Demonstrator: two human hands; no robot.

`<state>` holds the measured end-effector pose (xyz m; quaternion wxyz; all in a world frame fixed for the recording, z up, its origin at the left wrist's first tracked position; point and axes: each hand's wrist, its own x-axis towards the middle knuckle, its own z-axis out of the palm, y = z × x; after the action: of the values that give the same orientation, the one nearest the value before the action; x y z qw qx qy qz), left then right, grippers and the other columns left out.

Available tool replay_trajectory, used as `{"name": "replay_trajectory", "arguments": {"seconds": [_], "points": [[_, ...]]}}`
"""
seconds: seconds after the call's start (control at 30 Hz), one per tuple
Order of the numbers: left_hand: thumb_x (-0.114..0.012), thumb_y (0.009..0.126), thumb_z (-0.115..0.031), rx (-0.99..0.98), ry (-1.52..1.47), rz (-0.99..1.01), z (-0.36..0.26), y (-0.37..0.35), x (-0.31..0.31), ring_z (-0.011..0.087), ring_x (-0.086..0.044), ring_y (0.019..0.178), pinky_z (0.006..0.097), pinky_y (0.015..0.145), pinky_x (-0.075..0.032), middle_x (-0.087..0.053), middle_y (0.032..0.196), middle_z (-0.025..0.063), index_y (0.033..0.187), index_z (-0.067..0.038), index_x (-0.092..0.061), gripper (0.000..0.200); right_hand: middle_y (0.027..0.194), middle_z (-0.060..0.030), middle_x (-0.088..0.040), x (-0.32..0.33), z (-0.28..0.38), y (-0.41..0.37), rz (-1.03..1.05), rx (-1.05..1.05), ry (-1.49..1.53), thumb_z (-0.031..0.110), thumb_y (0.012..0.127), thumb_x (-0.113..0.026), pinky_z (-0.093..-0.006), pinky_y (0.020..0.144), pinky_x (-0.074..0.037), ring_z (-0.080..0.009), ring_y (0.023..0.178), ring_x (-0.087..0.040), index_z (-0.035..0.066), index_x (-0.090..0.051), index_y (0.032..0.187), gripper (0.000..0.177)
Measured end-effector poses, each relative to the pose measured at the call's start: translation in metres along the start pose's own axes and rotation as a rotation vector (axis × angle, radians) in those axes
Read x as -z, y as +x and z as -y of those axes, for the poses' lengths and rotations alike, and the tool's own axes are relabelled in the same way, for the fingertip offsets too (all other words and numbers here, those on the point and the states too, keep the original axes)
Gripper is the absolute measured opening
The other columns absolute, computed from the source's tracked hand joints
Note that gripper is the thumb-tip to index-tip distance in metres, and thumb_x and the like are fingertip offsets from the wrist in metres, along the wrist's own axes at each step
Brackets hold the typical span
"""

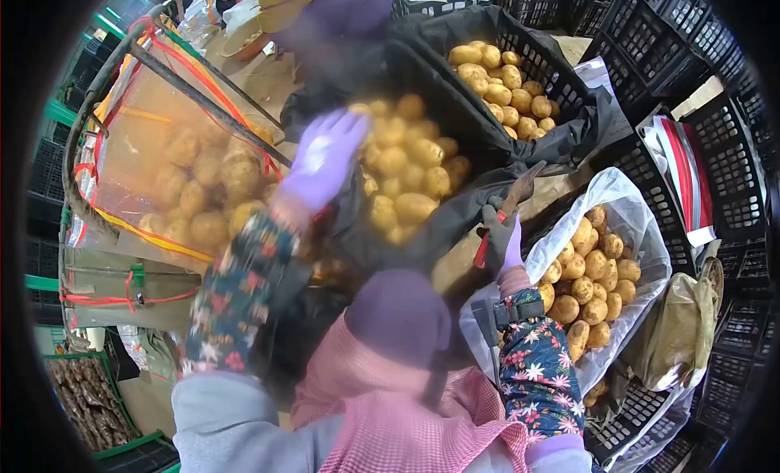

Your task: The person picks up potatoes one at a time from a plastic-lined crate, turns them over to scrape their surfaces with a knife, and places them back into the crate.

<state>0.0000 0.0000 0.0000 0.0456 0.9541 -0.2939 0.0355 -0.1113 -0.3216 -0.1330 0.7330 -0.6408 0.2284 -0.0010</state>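
Note:
My left hand, in a purple glove, reaches over the left edge of a heap of potatoes in a crate lined with black cloth. Its fingers are stretched out, with no potato visible in them. My right hand, in purple and dark grey gloves, is closed around a red-handled tool whose flat, brownish blade points up and away. This hand is just left of a crate with a clear plastic liner, which holds more potatoes. Haze blurs the middle potatoes.
On the left, a metal-framed cart holds potatoes behind clear plastic sheeting. Another black-lined crate of potatoes stands at the back. Stacked black crates line the right side. A green-edged crate is at lower left.

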Motion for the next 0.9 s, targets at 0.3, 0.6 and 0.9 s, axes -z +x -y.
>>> {"name": "replay_trajectory", "arguments": {"seconds": [0.3,0.6,0.9], "points": [[-0.064,0.079,-0.014,-0.077,0.542,0.804,0.009,0.036,-0.018,0.0227,-0.061,0.108,0.0387,0.088,-0.048,-0.069,0.104,0.006,0.094,-0.013,-0.074,0.018,0.095,-0.0037,-0.06,0.01,0.025,-0.02,0.017,0.032,0.036,0.02,0.091,-0.065,-0.026,0.07,-0.048,-0.011,0.078,-0.056,0.001,-0.056,0.121,0.036],[-0.061,0.083,-0.025,-0.504,1.04,0.601,-0.012,-0.098,-0.038,0.0362,-0.05,0.125,0.0468,0.108,-0.034,-0.061,0.126,0.0154,0.115,-0.009,-0.072,0.038,0.093,-0.0044,-0.063,0.007,0.031,-0.034,0.021,0.062,0.015,0.018,0.092,-0.064,-0.025,0.066,-0.046,-0.0099,0.079,-0.058,0.0,-0.056,0.121,0.035],[-0.051,0.092,-0.023,-0.115,0.501,0.697,-0.05,-0.197,-0.13,0.0273,-0.064,0.089,0.0391,0.086,-0.047,-0.064,0.086,0.0092,0.09,-0.006,-0.067,0.024,0.098,-0.0064,-0.063,0.029,0.047,-0.056,-0.045,0.047,0.063,0.016,0.091,-0.065,-0.0253,0.069,-0.049,-0.0122,0.082,-0.061,-0.002,-0.055,0.12,0.035]]}}
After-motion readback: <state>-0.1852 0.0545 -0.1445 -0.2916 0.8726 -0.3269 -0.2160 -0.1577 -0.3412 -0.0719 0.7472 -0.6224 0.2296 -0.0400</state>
